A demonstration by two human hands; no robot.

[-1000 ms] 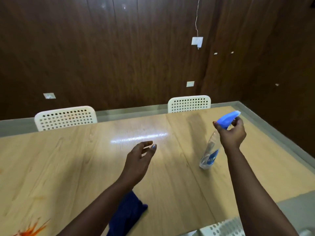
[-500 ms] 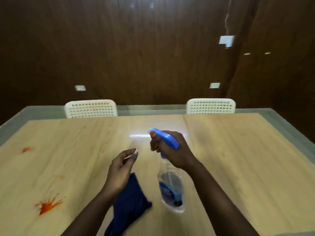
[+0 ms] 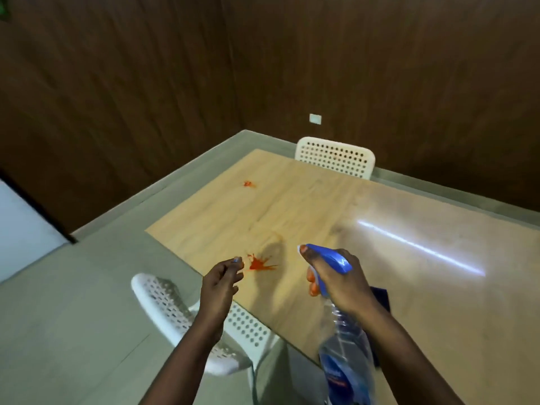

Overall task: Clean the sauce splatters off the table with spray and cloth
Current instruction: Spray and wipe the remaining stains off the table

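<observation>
While the right hand [image 3: 340, 283] holds the bottle [image 3: 346, 358] above the near table edge, the scene reads so:

Right hand: fingers curled round the bottle's neck and blue spray head [image 3: 330, 257], forefinger along the trigger; the nozzle points away from the person, toward the table's far left.

Bottle: clear plastic with a blue label, body hanging down toward the camera, tilted and blurred; held off the table [image 3: 365, 217].

Left hand [image 3: 223, 277]: holds nothing, fingers loosely curled and relaxed, hovering at the table's left edge, just beside the big splatter.

Big splatter [image 3: 258, 264]: orange-red burst on the wood, between the 2 hands, near the left edge.

Small splatter [image 3: 249, 184]: same colour, well apart from the big one, toward the far left corner.

Cloth [image 3: 380, 295]: dark blue, lying on the table, mostly hidden behind the right wrist; only a corner shows.

Table: pale wood grain, with a bright streak of reflected light on its right part.

Chairs: 2 white perforated ones, the far chair [image 3: 336, 157] pushed in at the far side, the near chair [image 3: 178, 314] beneath the left forearm at the left edge.

Floor [image 3: 73, 317]: grey-green.

Wall [image 3: 146, 68]: dark wood panels with a small white socket plate [image 3: 315, 118].
</observation>
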